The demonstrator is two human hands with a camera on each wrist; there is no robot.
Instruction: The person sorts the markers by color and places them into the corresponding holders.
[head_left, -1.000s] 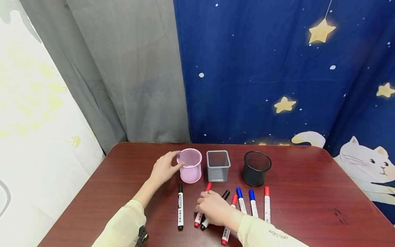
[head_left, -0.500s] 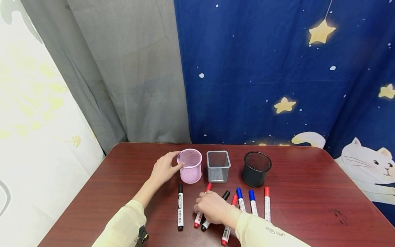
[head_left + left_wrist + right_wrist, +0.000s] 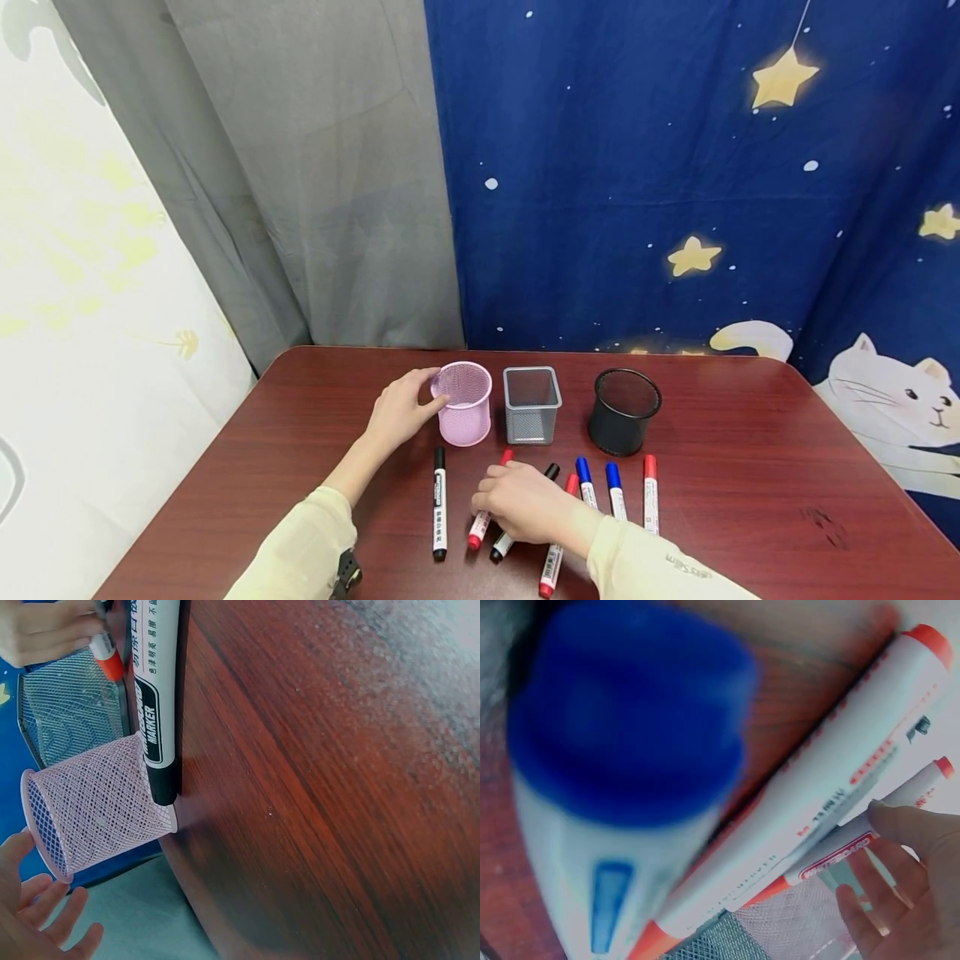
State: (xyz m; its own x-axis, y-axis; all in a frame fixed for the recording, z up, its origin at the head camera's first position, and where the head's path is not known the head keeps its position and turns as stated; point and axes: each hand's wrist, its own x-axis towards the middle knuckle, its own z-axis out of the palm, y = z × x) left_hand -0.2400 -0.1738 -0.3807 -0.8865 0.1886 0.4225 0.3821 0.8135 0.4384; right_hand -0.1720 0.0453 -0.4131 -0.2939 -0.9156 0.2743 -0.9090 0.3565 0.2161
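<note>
At the left, my left hand holds the rim of a pink mesh pen holder, thumb in front and fingers at the far left side. The left wrist view shows those fingers spread near the rim. My right hand pinches a red whiteboard marker between thumb and fingers; the hand covers its middle. Close under that hand lie a black marker and another red marker, both partly hidden. A separate black marker lies in front of the pink holder.
A grey square mesh holder and a black round one stand right of the pink holder. Two blue markers and a red marker lie right of my right hand. Curtains hang behind the table.
The right hand and its red marker have shifted very slightly, and the marker's lower end sits a little higher in view. My left hand stays on the pink holder.
</note>
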